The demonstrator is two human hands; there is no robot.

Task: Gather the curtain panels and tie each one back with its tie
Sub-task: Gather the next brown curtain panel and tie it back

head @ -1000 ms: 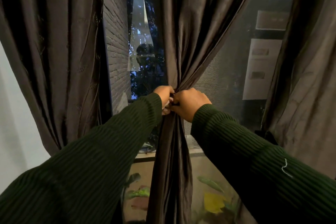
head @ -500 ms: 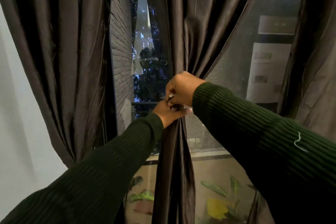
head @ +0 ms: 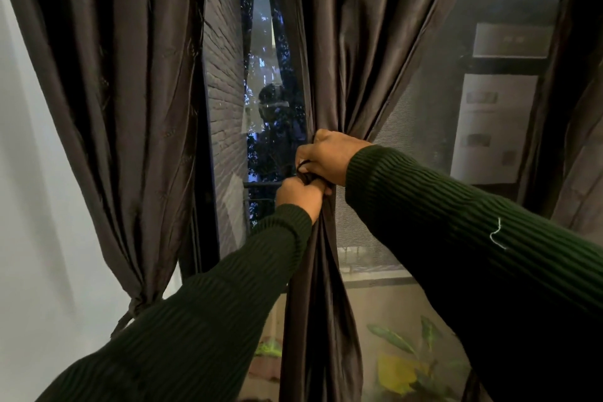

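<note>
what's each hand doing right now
Left hand: closed on the gathered dark brown satin middle curtain panel.
Right hand: closed on the dark fabric tie.

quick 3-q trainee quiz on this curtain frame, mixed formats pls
1. True or false: the left curtain panel is already cinched low down with its tie.
2. Which hand sits higher on the middle curtain panel? A) left hand B) right hand
3. Fill in: both sleeves are dark ____.

Key: 1 true; 2 B; 3 green
</note>
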